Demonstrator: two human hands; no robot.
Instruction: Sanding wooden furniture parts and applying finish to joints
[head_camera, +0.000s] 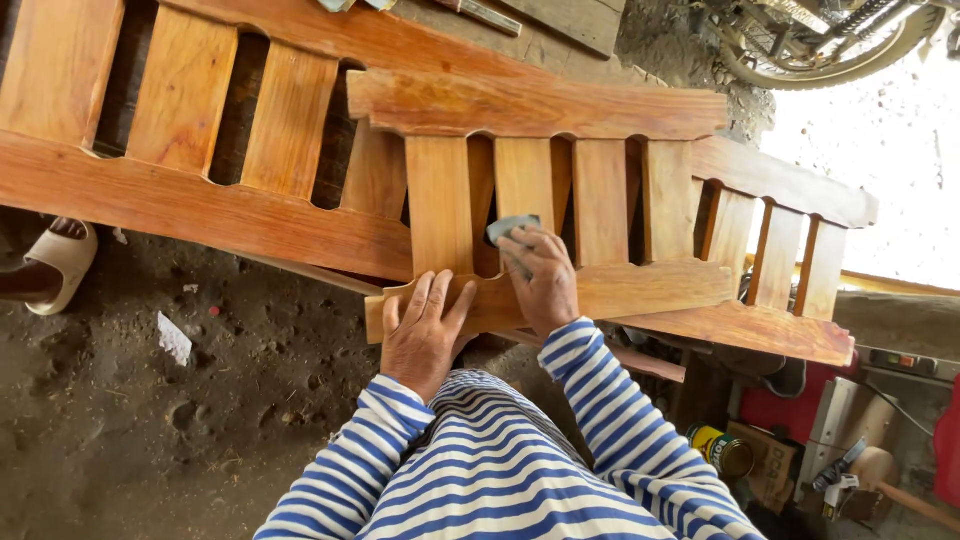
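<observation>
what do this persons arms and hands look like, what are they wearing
Both arms are covered by long sleeves of a knit top with horizontal blue and white stripes, ending in ribbed striped cuffs at the wrists. The left hand and right hand are bare: no gloves, and no rings or watch that show. The same striped fabric covers the chest below.

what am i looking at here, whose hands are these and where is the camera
The single picture comes from a camera worn on a person's head, looking down at their own two bare hands, in blue-and-white striped sleeves. The left hand rests flat on the lower rail of an orange-brown slatted wooden panel. The right hand presses a small grey abrasive-looking pad against a slat. A larger slatted wooden frame lies behind, over a dirt floor. A yellow tin can sits lower right.
</observation>
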